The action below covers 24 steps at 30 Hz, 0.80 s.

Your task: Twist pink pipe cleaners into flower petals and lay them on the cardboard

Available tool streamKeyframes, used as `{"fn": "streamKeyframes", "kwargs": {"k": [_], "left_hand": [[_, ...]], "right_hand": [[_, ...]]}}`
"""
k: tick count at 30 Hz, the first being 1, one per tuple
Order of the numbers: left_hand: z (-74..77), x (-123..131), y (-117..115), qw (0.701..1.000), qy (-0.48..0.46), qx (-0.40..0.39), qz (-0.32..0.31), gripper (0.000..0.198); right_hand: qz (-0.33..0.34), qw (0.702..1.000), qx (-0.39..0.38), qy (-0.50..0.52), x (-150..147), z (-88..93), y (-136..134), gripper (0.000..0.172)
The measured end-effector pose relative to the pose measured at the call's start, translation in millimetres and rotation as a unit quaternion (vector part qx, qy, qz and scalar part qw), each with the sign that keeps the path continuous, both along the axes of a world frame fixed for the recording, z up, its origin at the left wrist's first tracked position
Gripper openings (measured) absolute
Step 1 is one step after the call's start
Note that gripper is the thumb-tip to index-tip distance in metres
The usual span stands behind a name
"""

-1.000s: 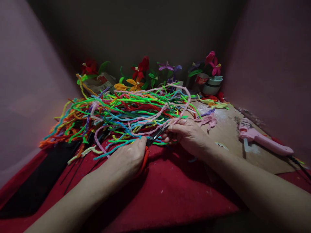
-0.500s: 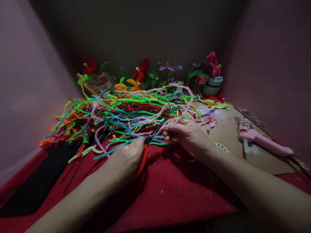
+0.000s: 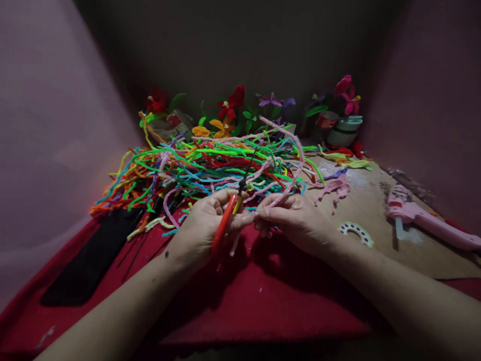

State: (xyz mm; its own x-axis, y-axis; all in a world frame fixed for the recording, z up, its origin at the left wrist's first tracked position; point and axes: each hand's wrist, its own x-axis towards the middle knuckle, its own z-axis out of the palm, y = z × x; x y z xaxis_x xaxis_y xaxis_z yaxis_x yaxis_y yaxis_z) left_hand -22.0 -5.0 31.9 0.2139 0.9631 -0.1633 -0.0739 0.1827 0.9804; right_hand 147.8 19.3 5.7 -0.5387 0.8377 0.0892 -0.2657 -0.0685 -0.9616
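My left hand [image 3: 212, 218] is closed around pliers [image 3: 224, 225] with red-and-yellow handles, their dark jaws pointing up and away. Its thumb and fingertips also meet the lower part of a pink pipe cleaner [image 3: 299, 150], whose short end hangs below the fingers. Pinched in my right hand [image 3: 289, 213], the same pipe cleaner rises in a curve over the pile. Both sets of fingertips are close together, so the exact grip between them is partly hidden. Just behind the hands lies a large tangled heap of coloured pipe cleaners [image 3: 210, 160].
A pink glue gun [image 3: 424, 218] and a white ring with holes [image 3: 356, 233] lie on a cardboard sheet [image 3: 379, 260] at right. A dark phone-like slab [image 3: 88, 265] rests on the red cloth [image 3: 293, 301]. Pipe-cleaner flowers [image 3: 225, 118] and a lidded jar [image 3: 344, 130] stand behind.
The pliers have swung upright in my left hand, away from the pink pipe cleaner. My left fingertips now meet the strand beside my right hand. The view has shifted slightly left.
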Motion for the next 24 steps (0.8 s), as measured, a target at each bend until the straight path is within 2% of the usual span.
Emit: {"fn": "streamKeyframes", "kwargs": {"k": [5,9,13,17,20,24], "left_hand": [[5.8,8.4,-3.7,0.999,0.015,0.032,0.038,0.037],[3.1,13.7,-7.1,0.995,0.019,0.054,0.076,0.042],[1.5,11.4,-7.3,0.996,0.017,0.049,0.066,0.045],[5.4,5.0,-4.9,1.000,0.011,0.026,0.014,0.038],[7.9,0.5,-3.2,0.999,0.022,0.005,-0.032,0.022],[8.7,-1.8,-2.7,0.998,0.024,-0.024,-0.053,0.022]], "right_hand": [[-0.072,0.993,0.064,-0.064,-4.2,5.4,-5.4,0.012],[-0.142,0.977,0.120,-0.109,-7.2,4.6,-8.0,0.012],[-0.118,0.989,0.076,-0.043,-6.0,-1.7,-7.6,0.005],[-0.084,0.995,0.039,0.022,-3.3,-2.0,-6.8,0.002],[-0.067,0.996,0.034,0.041,-1.5,0.0,-5.6,0.002],[-0.059,0.997,0.036,0.037,-0.1,-0.1,-4.3,0.002]]}}
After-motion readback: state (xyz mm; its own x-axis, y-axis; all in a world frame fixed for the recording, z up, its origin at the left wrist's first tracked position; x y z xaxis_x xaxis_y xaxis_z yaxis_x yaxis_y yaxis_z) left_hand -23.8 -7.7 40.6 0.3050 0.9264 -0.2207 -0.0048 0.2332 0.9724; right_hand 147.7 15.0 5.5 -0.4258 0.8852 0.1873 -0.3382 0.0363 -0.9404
